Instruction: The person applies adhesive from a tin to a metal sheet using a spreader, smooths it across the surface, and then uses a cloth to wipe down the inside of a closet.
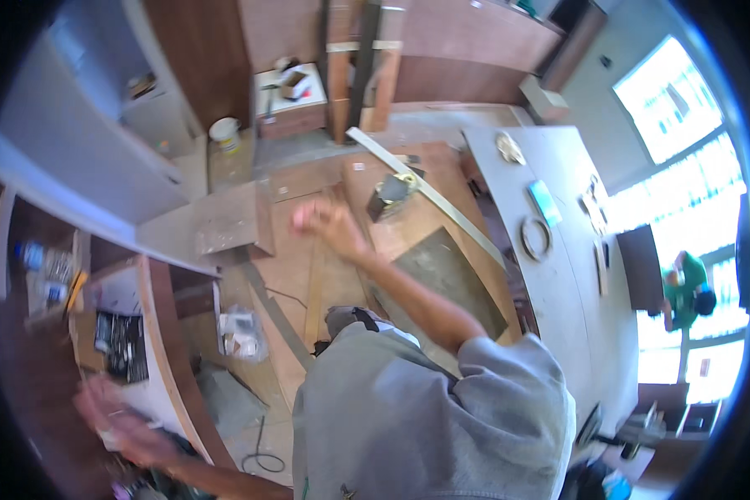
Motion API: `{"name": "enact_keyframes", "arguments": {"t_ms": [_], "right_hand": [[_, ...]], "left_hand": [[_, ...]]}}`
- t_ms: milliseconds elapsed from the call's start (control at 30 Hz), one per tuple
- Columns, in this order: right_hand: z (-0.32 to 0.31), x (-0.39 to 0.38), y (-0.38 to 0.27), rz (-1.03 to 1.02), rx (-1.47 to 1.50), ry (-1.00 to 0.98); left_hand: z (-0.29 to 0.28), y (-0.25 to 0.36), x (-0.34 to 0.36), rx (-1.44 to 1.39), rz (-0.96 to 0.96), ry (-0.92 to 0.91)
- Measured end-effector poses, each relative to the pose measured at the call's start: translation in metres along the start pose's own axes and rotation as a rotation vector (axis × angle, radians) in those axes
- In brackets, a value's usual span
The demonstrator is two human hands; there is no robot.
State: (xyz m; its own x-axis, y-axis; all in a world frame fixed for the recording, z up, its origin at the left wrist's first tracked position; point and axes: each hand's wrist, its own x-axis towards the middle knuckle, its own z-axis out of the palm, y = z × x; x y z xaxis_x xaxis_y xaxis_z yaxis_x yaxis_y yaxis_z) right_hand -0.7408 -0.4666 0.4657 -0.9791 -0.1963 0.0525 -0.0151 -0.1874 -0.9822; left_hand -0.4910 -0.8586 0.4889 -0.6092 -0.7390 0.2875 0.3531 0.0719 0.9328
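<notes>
My right hand (329, 227) is held out in front of me over the wooden boards, with its fingers loosely apart and nothing visible in it. Below it lie a brown board (287, 192) and a box-like panel piece (235, 223). At the lower left, my left hand (121, 421) is smeared by motion beside an open cabinet (171, 367). A pale patch shows by its palm, but whether it holds anything is unclear. Closest to that hand is a dark tray of small tools or hardware (121, 346) on a white shelf.
A long pale strip (429, 196) crosses the boards near a dark block-like object (392, 196). On the right stands a large grey worktable (558, 275) with a tape roll (536, 238). A white bucket (225, 133) stands farther back. Another person in green (685, 292) is by the windows.
</notes>
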Motion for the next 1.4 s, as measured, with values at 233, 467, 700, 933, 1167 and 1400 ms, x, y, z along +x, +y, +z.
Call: {"name": "enact_keyframes", "arguments": {"t_ms": [233, 467, 700, 933, 1167, 1400], "right_hand": [[-0.094, -0.092, 0.104, 0.281, 0.299, 0.371], [-0.195, -0.030, 0.034, -0.033, 0.862, 0.307], [-0.319, 0.050, 0.077, -0.193, 1.110, 0.368], [-0.577, 0.115, 0.182, 0.172, 0.319, 1.111], [-0.873, 0.053, 0.237, 0.264, 0.035, 1.565], [-1.038, -0.059, 0.308, 0.257, 0.301, 1.365]], "left_hand": [[0.028, -0.130, -0.139, 0.107, -0.704, -0.660], [0.112, -0.159, -0.103, 0.222, -0.820, -1.016], [0.167, -0.206, -0.045, 0.355, -0.912, -0.785], [0.123, -0.271, -0.030, 0.778, -1.218, -0.655], [0.217, -0.323, 0.028, 1.056, -1.124, -0.728], [0.274, -0.329, 0.110, 1.274, -0.432, -1.004]]}}
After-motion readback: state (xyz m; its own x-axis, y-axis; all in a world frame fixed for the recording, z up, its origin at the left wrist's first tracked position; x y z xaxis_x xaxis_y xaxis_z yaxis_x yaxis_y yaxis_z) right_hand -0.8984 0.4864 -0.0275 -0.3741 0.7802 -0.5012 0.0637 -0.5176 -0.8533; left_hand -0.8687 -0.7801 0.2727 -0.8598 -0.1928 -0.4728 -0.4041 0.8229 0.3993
